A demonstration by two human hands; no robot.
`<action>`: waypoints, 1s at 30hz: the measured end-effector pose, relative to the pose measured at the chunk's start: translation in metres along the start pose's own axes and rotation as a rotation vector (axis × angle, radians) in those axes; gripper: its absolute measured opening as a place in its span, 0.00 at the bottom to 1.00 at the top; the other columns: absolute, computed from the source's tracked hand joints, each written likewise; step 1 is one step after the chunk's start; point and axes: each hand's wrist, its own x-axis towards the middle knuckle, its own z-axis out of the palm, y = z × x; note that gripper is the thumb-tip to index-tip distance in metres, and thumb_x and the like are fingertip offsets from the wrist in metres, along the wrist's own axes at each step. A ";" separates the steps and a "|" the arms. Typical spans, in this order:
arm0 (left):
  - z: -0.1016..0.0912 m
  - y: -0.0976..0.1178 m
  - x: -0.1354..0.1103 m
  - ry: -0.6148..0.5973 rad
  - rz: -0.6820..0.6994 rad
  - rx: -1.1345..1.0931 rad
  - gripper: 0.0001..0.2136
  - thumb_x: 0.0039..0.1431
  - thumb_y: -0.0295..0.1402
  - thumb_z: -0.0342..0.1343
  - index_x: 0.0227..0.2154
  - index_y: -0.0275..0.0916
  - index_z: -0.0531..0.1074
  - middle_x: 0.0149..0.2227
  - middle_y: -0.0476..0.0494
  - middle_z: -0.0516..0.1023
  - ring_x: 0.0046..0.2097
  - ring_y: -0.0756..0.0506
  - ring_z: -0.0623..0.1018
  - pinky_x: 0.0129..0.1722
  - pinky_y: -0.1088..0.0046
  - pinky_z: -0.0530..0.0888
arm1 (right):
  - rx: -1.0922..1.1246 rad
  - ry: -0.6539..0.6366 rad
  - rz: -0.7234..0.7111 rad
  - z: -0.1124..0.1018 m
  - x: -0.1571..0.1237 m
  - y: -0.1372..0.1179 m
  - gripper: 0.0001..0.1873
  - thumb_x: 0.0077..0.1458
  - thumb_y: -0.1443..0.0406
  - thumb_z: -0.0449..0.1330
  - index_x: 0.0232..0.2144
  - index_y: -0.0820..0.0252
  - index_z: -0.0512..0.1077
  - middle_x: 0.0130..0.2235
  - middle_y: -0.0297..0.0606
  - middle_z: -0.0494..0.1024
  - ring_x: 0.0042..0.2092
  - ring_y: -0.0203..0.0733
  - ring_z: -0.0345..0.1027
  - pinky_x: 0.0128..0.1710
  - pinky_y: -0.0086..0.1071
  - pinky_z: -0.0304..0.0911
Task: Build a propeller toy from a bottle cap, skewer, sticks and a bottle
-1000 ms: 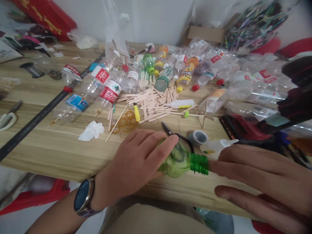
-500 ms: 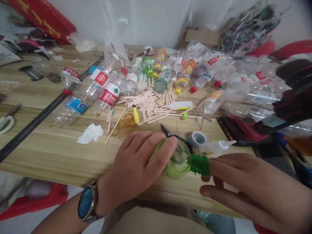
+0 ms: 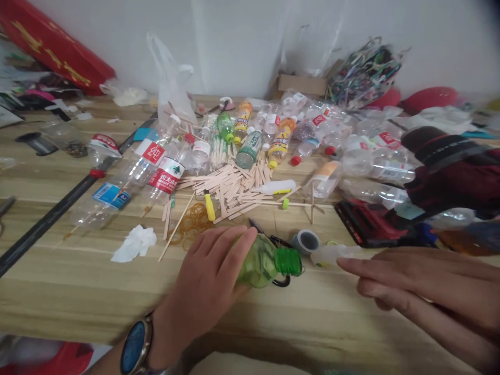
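Note:
A green plastic bottle [image 3: 265, 263] lies on its side near the front of the wooden table [image 3: 78, 291], its neck pointing right. My left hand [image 3: 209, 286], with a watch on the wrist, rests on the bottle's body and curls around it. My right hand [image 3: 422, 286] hovers to the right with fingers stretched out, a short gap from the bottle's neck, holding nothing. Black scissors [image 3: 269, 239] lie just behind the bottle, partly hidden by it.
A tape roll [image 3: 307, 240] and a white glue bottle [image 3: 332, 253] lie just behind my right fingertips. Farther back are wooden craft sticks [image 3: 230, 185], rubber bands [image 3: 191, 221], several empty bottles [image 3: 156, 166], a tissue [image 3: 135, 243], a black rail [image 3: 50, 219] and dark red cloth [image 3: 453, 177].
My right hand has drawn away from the bottle's neck, which it touched before. The bottle and left hand have shifted left in view as the camera tilted up.

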 end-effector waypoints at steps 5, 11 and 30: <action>0.008 -0.004 0.004 -0.015 -0.075 -0.006 0.19 0.62 0.28 0.52 0.56 0.30 0.64 0.48 0.31 0.78 0.49 0.36 0.76 0.47 0.56 0.77 | 0.077 0.042 0.096 -0.019 0.028 0.010 0.13 0.68 0.57 0.50 0.38 0.42 0.74 0.33 0.30 0.81 0.31 0.43 0.76 0.27 0.33 0.72; 0.018 -0.006 0.009 -0.052 -0.109 0.001 0.21 0.58 0.25 0.55 0.56 0.33 0.63 0.47 0.35 0.80 0.48 0.37 0.77 0.46 0.58 0.77 | -0.062 -0.130 0.080 -0.029 0.120 0.034 0.16 0.66 0.61 0.51 0.41 0.56 0.78 0.37 0.37 0.82 0.35 0.42 0.77 0.31 0.33 0.69; 0.020 -0.023 -0.001 -0.040 -0.149 -0.028 0.18 0.64 0.31 0.51 0.55 0.32 0.65 0.46 0.36 0.80 0.48 0.37 0.77 0.49 0.57 0.74 | -0.664 -0.680 -0.198 0.125 0.262 0.130 0.11 0.65 0.61 0.59 0.43 0.65 0.73 0.43 0.40 0.75 0.43 0.42 0.72 0.45 0.41 0.70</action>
